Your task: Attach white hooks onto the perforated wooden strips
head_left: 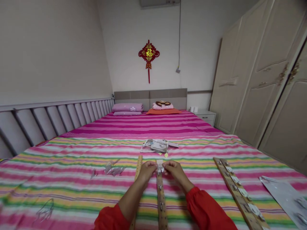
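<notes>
My left hand and my right hand come together at the far end of a narrow wooden strip with holes. Between their pinched fingertips is a small whitish, partly clear piece, too small to name surely. Small metal parts sit along the strip nearer to me. Just left of it lies a second, paler perforated strip, partly hidden by my left forearm. Both hands are closed, the fingertips touching either side of the small piece.
At right lie two wooden strips bearing white and metal pieces, beside a clear plastic bag. Ahead is a pile of packets. Small plastic bags and thin wire lie left on the striped bed sheet.
</notes>
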`<state>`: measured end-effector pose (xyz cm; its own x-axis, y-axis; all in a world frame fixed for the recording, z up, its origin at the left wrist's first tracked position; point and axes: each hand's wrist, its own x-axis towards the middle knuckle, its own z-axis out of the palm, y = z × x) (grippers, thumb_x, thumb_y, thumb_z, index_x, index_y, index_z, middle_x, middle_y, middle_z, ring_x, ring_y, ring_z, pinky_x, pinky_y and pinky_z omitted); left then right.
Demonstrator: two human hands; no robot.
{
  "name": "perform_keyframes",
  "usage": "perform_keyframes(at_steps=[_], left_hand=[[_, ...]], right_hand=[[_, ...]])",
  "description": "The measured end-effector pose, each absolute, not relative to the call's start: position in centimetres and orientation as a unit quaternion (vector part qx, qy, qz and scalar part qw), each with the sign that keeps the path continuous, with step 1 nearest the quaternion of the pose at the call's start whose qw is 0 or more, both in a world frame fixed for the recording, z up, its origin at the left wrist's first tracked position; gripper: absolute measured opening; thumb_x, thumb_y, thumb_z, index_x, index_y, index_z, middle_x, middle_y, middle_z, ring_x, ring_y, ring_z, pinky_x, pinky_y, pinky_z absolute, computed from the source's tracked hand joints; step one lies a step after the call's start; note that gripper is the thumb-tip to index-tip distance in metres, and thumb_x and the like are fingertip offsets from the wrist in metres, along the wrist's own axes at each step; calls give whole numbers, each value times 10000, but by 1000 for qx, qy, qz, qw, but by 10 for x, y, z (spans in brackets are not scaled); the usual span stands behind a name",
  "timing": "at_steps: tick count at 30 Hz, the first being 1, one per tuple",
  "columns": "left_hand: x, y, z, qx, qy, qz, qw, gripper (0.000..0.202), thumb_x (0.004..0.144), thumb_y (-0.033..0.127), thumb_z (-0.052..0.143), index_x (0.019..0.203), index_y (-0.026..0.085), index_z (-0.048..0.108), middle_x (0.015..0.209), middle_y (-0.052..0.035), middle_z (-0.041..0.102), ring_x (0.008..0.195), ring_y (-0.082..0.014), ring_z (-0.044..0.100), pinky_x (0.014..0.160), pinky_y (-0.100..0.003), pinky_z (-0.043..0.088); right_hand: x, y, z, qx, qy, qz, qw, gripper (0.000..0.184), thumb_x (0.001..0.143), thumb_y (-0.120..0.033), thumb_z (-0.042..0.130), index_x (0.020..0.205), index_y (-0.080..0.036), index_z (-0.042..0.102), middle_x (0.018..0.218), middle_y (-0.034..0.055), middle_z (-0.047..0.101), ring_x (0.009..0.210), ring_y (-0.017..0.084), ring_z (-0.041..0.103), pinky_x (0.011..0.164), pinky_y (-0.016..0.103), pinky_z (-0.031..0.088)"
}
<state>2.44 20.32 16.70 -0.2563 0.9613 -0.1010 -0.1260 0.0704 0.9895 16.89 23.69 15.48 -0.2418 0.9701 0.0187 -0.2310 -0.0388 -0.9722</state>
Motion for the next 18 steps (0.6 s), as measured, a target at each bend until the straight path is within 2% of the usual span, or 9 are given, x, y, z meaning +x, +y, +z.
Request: perform_keyframes(at_steps=[3, 7, 18], left_hand=[[20, 228, 161, 379, 582, 549, 464, 128, 595, 152, 707, 573, 143, 581, 441, 48, 532, 421, -63, 439, 473, -188, 324], [16, 253, 148, 369, 601, 540, 459, 141, 604, 103, 671, 542, 156, 556, 393, 56, 497, 393, -64, 409, 450, -185, 294], [16, 277, 118, 369, 627, 519, 449, 230, 598, 72, 617, 440, 187, 495, 363, 56, 440, 397, -81, 371, 480, -217, 274]], right_hand=[[161, 258, 148, -396, -482, 612, 487, 245, 473, -346, 791, 544, -159, 649, 412, -12, 596, 388, 112, 527, 429, 240, 435], [152, 281, 133, -420, -467, 605, 489, 177, 486, -265, 754, 510, -170, 607, 396, -22, 584, 373, 101, 515, 402, 220, 425], [140, 303, 101, -437, -464, 588, 497, 161, 509, -248, 697, 479, -166, 562, 339, -47, 516, 334, 72, 432, 366, 196, 334]])
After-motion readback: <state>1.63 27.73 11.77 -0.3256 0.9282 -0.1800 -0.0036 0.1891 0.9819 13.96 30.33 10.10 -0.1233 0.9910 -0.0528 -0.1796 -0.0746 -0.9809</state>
